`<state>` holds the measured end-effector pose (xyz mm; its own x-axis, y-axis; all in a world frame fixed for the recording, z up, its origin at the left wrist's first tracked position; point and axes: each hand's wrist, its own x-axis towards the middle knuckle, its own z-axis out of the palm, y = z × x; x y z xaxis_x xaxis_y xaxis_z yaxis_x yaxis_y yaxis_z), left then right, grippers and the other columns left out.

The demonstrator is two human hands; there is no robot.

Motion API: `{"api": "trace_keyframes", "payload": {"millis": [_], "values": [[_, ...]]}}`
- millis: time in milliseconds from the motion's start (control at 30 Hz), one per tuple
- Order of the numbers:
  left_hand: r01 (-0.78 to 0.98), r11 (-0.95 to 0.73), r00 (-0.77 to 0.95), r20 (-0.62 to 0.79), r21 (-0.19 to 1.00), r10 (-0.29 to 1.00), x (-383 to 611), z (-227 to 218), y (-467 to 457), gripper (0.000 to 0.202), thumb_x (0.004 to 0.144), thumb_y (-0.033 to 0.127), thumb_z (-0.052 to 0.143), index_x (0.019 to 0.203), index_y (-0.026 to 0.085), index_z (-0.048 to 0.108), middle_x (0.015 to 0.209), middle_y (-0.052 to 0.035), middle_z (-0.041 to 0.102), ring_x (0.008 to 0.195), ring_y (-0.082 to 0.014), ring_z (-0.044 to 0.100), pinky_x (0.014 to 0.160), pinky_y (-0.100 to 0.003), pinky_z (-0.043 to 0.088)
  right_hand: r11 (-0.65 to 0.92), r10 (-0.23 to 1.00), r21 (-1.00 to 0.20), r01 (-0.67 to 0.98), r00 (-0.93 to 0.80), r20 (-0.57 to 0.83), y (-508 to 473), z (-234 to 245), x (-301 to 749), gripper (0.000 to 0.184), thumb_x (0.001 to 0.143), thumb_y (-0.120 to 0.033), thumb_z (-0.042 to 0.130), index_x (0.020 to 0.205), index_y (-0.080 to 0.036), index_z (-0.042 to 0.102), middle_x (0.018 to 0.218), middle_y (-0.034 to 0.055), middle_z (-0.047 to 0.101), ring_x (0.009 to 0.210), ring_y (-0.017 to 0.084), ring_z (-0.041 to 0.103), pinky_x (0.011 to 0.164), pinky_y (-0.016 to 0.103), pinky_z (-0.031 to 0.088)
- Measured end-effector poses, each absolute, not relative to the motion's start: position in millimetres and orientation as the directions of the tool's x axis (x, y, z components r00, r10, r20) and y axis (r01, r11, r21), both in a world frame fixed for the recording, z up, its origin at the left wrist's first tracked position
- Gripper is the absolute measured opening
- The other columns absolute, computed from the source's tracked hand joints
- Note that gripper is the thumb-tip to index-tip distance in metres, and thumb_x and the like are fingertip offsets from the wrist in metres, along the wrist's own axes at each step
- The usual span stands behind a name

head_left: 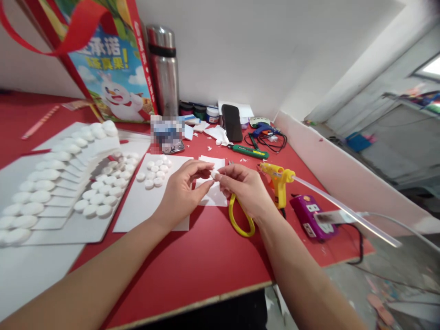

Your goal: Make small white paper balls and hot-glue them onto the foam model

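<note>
Over the middle of the red table, both hands meet at a small white piece (215, 174), whose exact kind I cannot make out. My right hand (242, 185) pinches it between thumb and fingers. My left hand (187, 185) curls its thumb and fingertips around the other side. Beneath them lies white paper (213, 196). Scissors with a yellow handle (237, 223) rest partly under my right hand. Left of my left hand, several round white discs (158, 174) sit on a white board (134, 208).
On the left stand stepped white cards with discs (41, 196) and a board of more discs (103, 199). A yellow glue gun (280, 181), purple power box (311, 217), green cutter (249, 151), phone (232, 123), steel flask (165, 73) and gift bag (113, 68) surround the hands.
</note>
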<state>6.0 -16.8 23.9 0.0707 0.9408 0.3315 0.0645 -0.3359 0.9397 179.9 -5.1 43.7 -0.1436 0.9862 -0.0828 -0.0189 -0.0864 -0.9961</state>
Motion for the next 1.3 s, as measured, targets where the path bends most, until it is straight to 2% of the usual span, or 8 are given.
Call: {"api": "trace_keyframes", "payload": {"millis": [67,167,367,500,767,1000,1167,1300], "values": [[0.005,-0.254,0.065,0.253,0.967,0.965,7,24,-17,0.022,0.088,0.028,0.074,0.108,0.02,0.078,0.114,-0.0078,0.07,0.102,-0.0205,0.066,0.092,-0.031,0.053,-0.086,0.989,-0.996,-0.035,-0.125,-0.081,-4,41,183,0.038,0.069,-0.044,0.089,0.086,-0.016,0.07,0.06,-0.0043,0.064,0.046,0.009,0.052,0.043,0.021,0.042],[0.039,-0.211,0.054,0.209,0.977,0.976,7,25,-17,0.019,0.088,0.031,0.075,0.103,0.021,0.081,0.107,-0.0066,0.072,0.098,-0.0201,0.067,0.088,-0.029,0.052,-0.052,0.99,-0.999,-0.01,-0.129,-0.05,-4,41,184,0.037,0.07,-0.042,0.09,0.088,-0.015,0.072,0.062,-0.0035,0.066,0.048,0.009,0.055,0.045,0.022,0.044],[0.06,-0.19,0.014,0.189,0.98,0.982,7,26,-18,0.017,0.085,0.032,0.079,0.097,0.022,0.084,0.096,-0.0054,0.074,0.086,-0.0188,0.067,0.079,-0.029,0.051,0.03,0.99,-0.999,0.032,-0.139,0.026,-7,44,179,0.033,0.073,-0.043,0.087,0.086,-0.016,0.073,0.067,0.0,0.071,0.054,0.011,0.063,0.05,0.023,0.051],[0.041,-0.207,0.006,0.207,0.977,0.978,8,28,-18,0.014,0.083,0.031,0.081,0.095,0.024,0.085,0.095,-0.0053,0.075,0.084,-0.0188,0.066,0.079,-0.03,0.052,0.031,0.99,-0.999,-0.012,-0.135,0.032,-7,43,178,0.033,0.072,-0.043,0.088,0.083,-0.016,0.073,0.071,0.001,0.073,0.064,0.015,0.07,0.059,0.027,0.059],[0.001,-0.19,-0.023,0.19,0.982,0.982,12,26,-19,0.009,0.081,0.027,0.082,0.088,0.024,0.085,0.089,-0.0037,0.075,0.083,-0.0185,0.065,0.08,-0.031,0.052,0.066,0.992,-0.998,-0.018,-0.107,0.067,-7,37,172,0.026,0.073,-0.038,0.086,0.077,-0.018,0.071,0.067,-0.0002,0.071,0.063,0.015,0.07,0.062,0.029,0.062],[0.126,-0.268,-0.011,0.272,0.955,0.962,13,25,-20,0.01,0.087,0.027,0.075,0.09,0.024,0.083,0.09,-0.0039,0.074,0.083,-0.0188,0.064,0.073,-0.03,0.049,0.042,0.997,-0.999,-0.03,-0.07,0.044,-6,34,168,0.03,0.069,-0.04,0.088,0.074,-0.018,0.069,0.064,-0.0004,0.07,0.06,0.015,0.069,0.06,0.029,0.063],[0.221,-0.363,0.091,0.351,0.905,0.932,11,28,-19,0.022,0.087,0.023,0.074,0.109,0.022,0.079,0.098,-0.0052,0.071,0.08,-0.0166,0.063,0.077,-0.029,0.049,-0.016,0.999,-0.998,-0.063,-0.053,-0.012,-1,36,171,0.032,0.069,-0.04,0.089,0.074,-0.017,0.067,0.059,-0.0009,0.069,0.051,0.012,0.064,0.053,0.025,0.057],[0.278,-0.398,0.121,0.379,0.874,0.917,8,25,-17,0.019,0.091,0.022,0.07,0.107,0.02,0.078,0.095,-0.0044,0.069,0.082,-0.0166,0.063,0.079,-0.028,0.048,-0.021,0.993,-0.998,-0.062,-0.121,-0.014,-1,35,173,0.033,0.072,-0.041,0.088,0.077,-0.016,0.067,0.062,0.0001,0.071,0.051,0.011,0.065,0.05,0.022,0.054]]}}
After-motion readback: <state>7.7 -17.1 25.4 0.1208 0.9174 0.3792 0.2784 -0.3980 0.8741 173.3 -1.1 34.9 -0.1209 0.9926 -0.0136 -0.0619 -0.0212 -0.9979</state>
